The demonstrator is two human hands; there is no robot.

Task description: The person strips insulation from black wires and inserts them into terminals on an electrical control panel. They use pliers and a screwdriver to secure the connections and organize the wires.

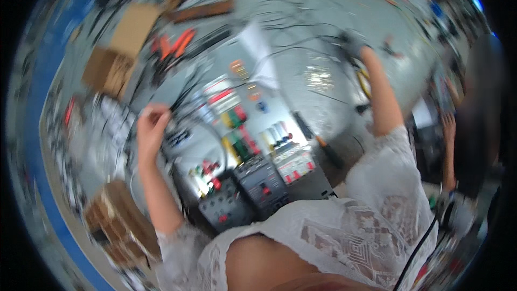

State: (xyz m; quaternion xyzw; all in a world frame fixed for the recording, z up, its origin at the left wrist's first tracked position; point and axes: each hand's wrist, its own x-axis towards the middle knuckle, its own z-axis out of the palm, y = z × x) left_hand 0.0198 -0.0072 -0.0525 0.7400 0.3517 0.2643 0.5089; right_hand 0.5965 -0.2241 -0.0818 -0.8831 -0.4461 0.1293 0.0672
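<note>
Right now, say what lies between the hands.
Between left hand and right hand, the head view shows a red-white block, orange parts and a white sheet.

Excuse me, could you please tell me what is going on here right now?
A person in a white lace top is at a metal plate fitted with circuit breakers. The left hand, fingers drawn together, is beside dark wires at the plate's left. The right hand is extended to the far right, near a black cable. Blur hides whether either holds anything. Red-handled pliers lie beyond the plate.
</note>
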